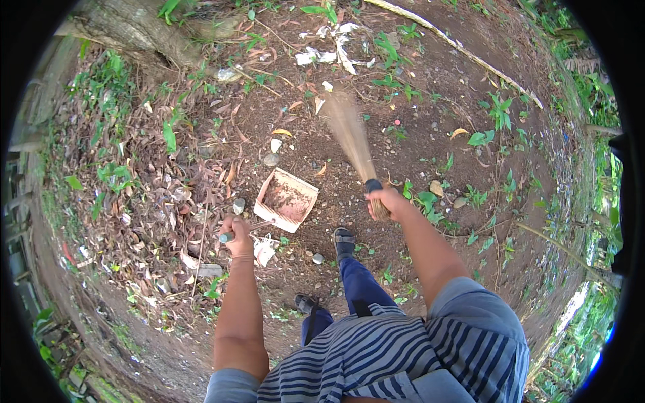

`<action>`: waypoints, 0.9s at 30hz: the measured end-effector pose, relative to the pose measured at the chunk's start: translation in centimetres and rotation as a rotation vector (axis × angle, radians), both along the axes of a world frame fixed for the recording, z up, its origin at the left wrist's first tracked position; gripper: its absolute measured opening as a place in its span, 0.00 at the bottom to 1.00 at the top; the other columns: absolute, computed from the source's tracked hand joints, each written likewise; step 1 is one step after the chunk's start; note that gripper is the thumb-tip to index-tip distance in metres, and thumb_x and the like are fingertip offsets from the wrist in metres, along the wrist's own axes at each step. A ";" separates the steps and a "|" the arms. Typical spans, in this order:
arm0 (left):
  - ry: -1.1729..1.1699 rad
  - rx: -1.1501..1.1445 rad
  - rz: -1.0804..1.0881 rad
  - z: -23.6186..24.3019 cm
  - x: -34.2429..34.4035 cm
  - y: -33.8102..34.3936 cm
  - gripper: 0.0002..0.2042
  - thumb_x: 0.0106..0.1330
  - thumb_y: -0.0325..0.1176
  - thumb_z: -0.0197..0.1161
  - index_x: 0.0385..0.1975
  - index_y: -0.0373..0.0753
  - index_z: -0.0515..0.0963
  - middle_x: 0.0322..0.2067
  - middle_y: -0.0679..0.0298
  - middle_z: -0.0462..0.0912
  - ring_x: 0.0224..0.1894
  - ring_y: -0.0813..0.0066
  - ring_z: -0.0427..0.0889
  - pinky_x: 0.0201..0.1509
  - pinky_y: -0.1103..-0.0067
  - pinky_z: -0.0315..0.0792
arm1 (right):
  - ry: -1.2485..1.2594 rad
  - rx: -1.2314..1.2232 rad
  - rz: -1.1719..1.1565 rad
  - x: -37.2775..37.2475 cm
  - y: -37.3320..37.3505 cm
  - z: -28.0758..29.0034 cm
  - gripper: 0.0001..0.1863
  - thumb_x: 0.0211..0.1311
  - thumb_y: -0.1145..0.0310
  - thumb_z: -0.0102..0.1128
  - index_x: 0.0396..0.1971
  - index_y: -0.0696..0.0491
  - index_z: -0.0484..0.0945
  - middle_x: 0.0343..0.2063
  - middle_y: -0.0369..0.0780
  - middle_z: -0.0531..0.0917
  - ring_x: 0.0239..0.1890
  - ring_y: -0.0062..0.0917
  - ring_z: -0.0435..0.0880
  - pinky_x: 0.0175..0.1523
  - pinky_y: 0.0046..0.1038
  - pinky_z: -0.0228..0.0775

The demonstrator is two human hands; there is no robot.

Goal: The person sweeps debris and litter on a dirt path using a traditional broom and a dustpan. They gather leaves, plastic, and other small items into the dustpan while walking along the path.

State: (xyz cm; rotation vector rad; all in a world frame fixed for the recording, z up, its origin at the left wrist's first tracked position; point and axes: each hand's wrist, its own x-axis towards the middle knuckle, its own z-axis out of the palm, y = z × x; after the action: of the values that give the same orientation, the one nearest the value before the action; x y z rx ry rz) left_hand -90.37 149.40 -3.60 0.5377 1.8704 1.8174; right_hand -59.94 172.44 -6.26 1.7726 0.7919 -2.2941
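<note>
My left hand (236, 236) is closed round the handle of a dustpan (295, 224), a pale pinkish one with ribbed sides. Some dirt and bits of debris lie in its pan, which rests on the ground ahead of that hand. Farther right, my right hand (388, 203) grips a stick broom (361, 153) by its bound end. The bristles point forward and away from me, smeared by motion at their tips. Just beyond the bristle tips lies a small white scrap (327, 86). Whether the bristles touch the soil I cannot tell.
Torn white litter (336, 48) lies far ahead. A tree trunk (138, 33) stands at the far left, with dry leaves (178, 181) below it. One long branch (463, 50) crosses the far right. Small stones (271, 160) and green plants (500, 113) dot the soil.
</note>
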 end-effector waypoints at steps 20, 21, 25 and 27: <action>-0.011 0.011 0.082 0.8 -1.1 2.4 0.13 0.59 0.29 0.46 0.13 0.40 0.56 0.10 0.71 0.60 0.13 0.86 0.55 0.16 0.85 0.52 | 0.071 0.027 -0.110 -8.2 12.2 -3.6 0.17 0.51 0.69 0.54 0.40 0.54 0.62 0.23 0.41 0.74 0.24 0.25 0.77 0.25 0.29 0.73; -0.010 0.008 0.080 0.7 -1.1 2.4 0.13 0.59 0.29 0.46 0.13 0.40 0.56 0.10 0.71 0.60 0.13 0.86 0.55 0.16 0.85 0.52 | -0.047 -0.011 -0.189 -9.4 13.4 -4.9 0.14 0.51 0.68 0.54 0.36 0.56 0.63 0.23 0.41 0.74 0.24 0.25 0.77 0.26 0.30 0.74; -0.004 -0.002 0.080 0.3 -1.2 2.5 0.13 0.59 0.30 0.47 0.13 0.40 0.57 0.10 0.71 0.60 0.13 0.86 0.55 0.16 0.85 0.51 | -0.109 0.011 0.284 -13.3 12.8 -7.2 0.13 0.51 0.68 0.55 0.31 0.57 0.63 0.22 0.41 0.72 0.25 0.25 0.77 0.28 0.31 0.75; -0.009 -0.021 0.087 0.3 -1.3 2.4 0.13 0.58 0.30 0.47 0.12 0.40 0.57 0.10 0.71 0.60 0.13 0.86 0.55 0.16 0.85 0.51 | -0.016 -0.098 0.354 -13.1 11.1 -5.6 0.15 0.51 0.69 0.55 0.35 0.59 0.63 0.23 0.42 0.72 0.25 0.25 0.76 0.25 0.30 0.75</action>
State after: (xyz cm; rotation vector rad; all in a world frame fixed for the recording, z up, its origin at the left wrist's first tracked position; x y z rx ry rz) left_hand -91.71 151.80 -3.26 0.4463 1.9331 1.8498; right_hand -73.07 183.54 -11.90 1.4707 0.8920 -2.0481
